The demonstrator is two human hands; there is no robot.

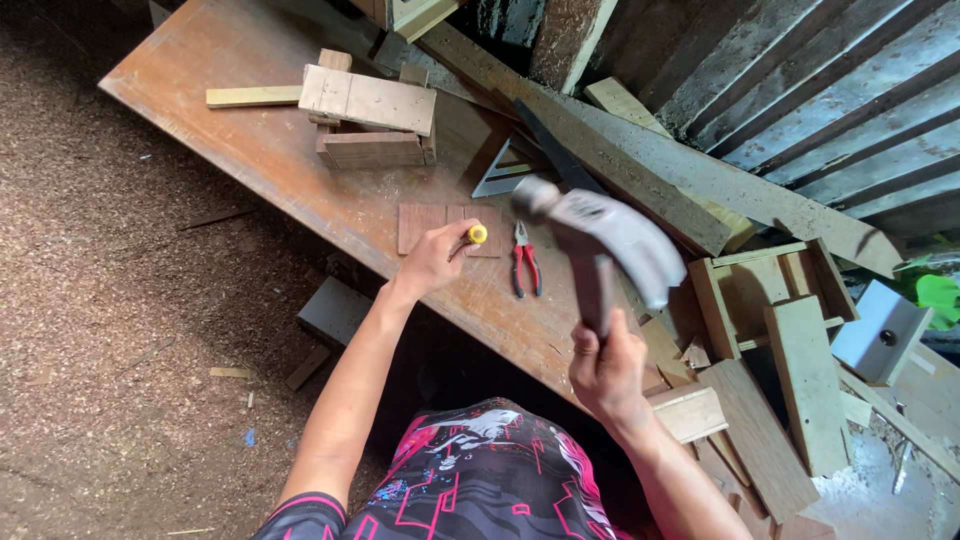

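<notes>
Head view: the right hand point(608, 372) grips a claw hammer point(600, 235) by its handle, head raised and blurred above the workbench point(250, 150). The left hand point(432, 258) closes around a yellow-capped tool point(477, 234), seemingly steadying it upright on a thin reddish wood piece point(425, 222) lying flat near the bench's front edge. Red pliers point(525, 262) lie beside it.

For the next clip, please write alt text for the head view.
The right hand raises a claw hammer over a wooden workbench, while the left hand holds a yellow-capped tool on small wood pieces beside red-handled pliers.
</notes>
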